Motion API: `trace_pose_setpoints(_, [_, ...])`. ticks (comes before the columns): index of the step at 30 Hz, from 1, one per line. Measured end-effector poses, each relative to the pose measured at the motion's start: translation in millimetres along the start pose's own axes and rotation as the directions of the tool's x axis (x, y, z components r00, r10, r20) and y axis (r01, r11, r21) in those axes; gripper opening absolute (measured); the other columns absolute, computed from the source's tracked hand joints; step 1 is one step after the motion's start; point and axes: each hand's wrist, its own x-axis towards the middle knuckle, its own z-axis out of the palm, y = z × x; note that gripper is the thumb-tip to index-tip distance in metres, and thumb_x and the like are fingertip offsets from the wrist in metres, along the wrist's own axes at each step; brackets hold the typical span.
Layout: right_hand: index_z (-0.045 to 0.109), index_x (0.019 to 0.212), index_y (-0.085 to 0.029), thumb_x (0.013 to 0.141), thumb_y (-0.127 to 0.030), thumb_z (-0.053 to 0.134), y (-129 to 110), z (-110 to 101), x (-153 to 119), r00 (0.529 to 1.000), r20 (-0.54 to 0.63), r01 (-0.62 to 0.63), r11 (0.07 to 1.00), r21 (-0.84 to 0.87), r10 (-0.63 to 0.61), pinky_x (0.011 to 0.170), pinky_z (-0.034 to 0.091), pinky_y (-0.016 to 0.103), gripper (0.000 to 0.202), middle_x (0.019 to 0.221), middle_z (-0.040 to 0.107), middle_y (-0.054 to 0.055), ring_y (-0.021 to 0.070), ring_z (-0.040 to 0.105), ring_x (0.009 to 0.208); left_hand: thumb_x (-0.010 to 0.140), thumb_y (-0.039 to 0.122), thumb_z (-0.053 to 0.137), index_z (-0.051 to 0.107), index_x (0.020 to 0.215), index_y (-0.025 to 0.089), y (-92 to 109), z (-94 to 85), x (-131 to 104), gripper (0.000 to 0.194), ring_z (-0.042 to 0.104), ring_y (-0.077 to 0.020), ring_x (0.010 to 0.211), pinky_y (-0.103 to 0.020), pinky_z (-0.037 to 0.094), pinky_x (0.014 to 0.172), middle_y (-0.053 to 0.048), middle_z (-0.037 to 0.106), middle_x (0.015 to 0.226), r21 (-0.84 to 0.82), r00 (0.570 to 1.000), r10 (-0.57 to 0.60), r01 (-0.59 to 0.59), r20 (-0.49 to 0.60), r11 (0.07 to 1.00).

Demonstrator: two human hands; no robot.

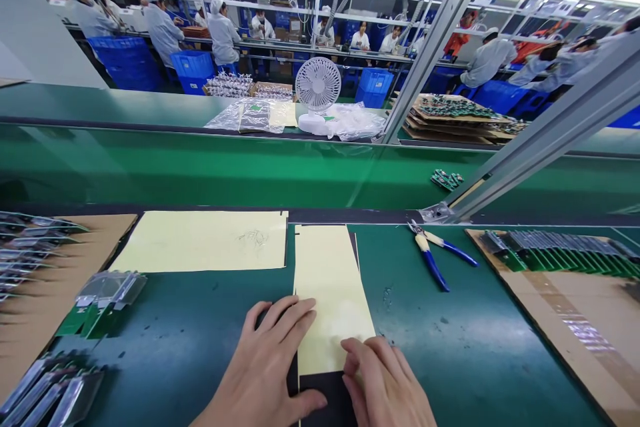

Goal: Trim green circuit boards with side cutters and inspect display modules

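A pale yellow paper strip [330,293] lies lengthwise in front of me, over a black strip [325,400] that shows at its near end and along its sides. My left hand [270,360] is open, with fingers spread and fingertips resting on the strip's left edge; its thumb reaches over the black part. At the near right corner of the yellow strip, my right hand [380,380] is closed, fingers curled together. Whatever is between its thumb and fingers is hidden.
Left are a wider yellow sheet [210,240] with thin wire bits, circuit boards with clear covers [107,297], and cardboard [55,293]. Right are blue-handled cutters [433,257] and more boards [570,250] on cardboard. Beyond the green belt [225,173] stands a white fan [319,87]; people work behind.
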Motion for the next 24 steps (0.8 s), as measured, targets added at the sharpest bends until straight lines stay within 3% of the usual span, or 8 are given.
trace_pose_setpoints(4, [0.045, 0.091, -0.016, 0.081, -0.006, 0.028, 0, 1, 0, 0.999, 0.047, 0.015, 0.999, 0.033, -0.017, 0.043, 0.041, 0.028, 0.023, 0.065, 0.053, 0.006, 0.0193, 0.052, 0.054, 0.064, 0.04, 0.069, 0.038, 0.126, 0.026, -1, 1.0, 1, 0.07, 0.042, -0.033, 0.118, -0.058, 0.037, 0.092, -0.005, 0.046, 0.133, 0.032, 0.999, 0.028, -0.026, -0.039, 0.999])
trace_pose_setpoints(10, [0.039, 0.102, -0.018, 0.082, -0.019, 0.031, 11, -7, 0, 0.982, 0.108, -0.182, 0.908, 0.376, 0.152, 0.045, 0.046, 0.023, 0.021, 0.068, 0.049, 0.002, 0.0134, 0.052, 0.052, 0.066, 0.038, 0.068, 0.035, 0.127, 0.025, 0, 0.9, 1, 0.071, 0.038, -0.0319, 0.121, -0.061, 0.033, 0.094, -0.003, 0.042, 0.136, 0.018, 1.0, 0.026, -0.026, -0.011, 0.999])
trace_pose_setpoints(12, [0.039, 0.102, -0.019, 0.084, -0.018, 0.031, 12, -7, 0, 0.987, 0.086, -0.16, 0.92, 0.358, 0.139, 0.046, 0.046, 0.023, 0.02, 0.069, 0.051, 0.003, 0.014, 0.054, 0.055, 0.066, 0.038, 0.067, 0.035, 0.127, 0.025, 0, 0.9, 0, 0.07, 0.038, -0.0316, 0.121, -0.062, 0.033, 0.094, -0.003, 0.042, 0.136, 0.007, 1.0, 0.018, -0.018, 0.0, 1.0])
trace_pose_setpoints(19, [0.046, 0.1, -0.014, 0.087, -0.01, 0.025, 0, 2, -1, 0.999, -0.019, 0.03, 0.998, 0.048, -0.029, 0.038, 0.041, 0.023, 0.025, 0.066, 0.055, 0.006, 0.0177, 0.054, 0.053, 0.064, 0.033, 0.07, 0.038, 0.126, 0.024, 1, 1.3, -2, 0.07, 0.043, -0.0334, 0.117, -0.06, 0.035, 0.092, -0.006, 0.047, 0.132, 0.003, 0.998, 0.029, -0.029, -0.063, 1.0])
trace_pose_setpoints(22, [0.045, 0.097, -0.014, 0.086, -0.01, 0.026, 1, 2, 0, 0.998, 0.022, 0.059, 0.997, 0.042, -0.06, 0.037, 0.041, 0.024, 0.023, 0.065, 0.054, 0.006, 0.0183, 0.054, 0.053, 0.064, 0.033, 0.069, 0.038, 0.126, 0.025, 1, 1.1, -1, 0.07, 0.042, -0.033, 0.118, -0.06, 0.035, 0.092, -0.005, 0.047, 0.133, -0.005, 0.997, 0.034, -0.034, -0.064, 0.999])
trace_pose_setpoints(24, [0.044, 0.096, -0.016, 0.086, -0.013, 0.024, 5, 2, 0, 0.998, 0.059, 0.018, 0.992, 0.125, -0.025, 0.04, 0.043, 0.025, 0.022, 0.065, 0.053, 0.005, 0.0176, 0.054, 0.053, 0.064, 0.034, 0.069, 0.038, 0.126, 0.025, 1, 1.0, -1, 0.07, 0.042, -0.0331, 0.118, -0.06, 0.035, 0.092, -0.004, 0.046, 0.133, -0.015, 0.998, 0.035, -0.036, -0.056, 0.999])
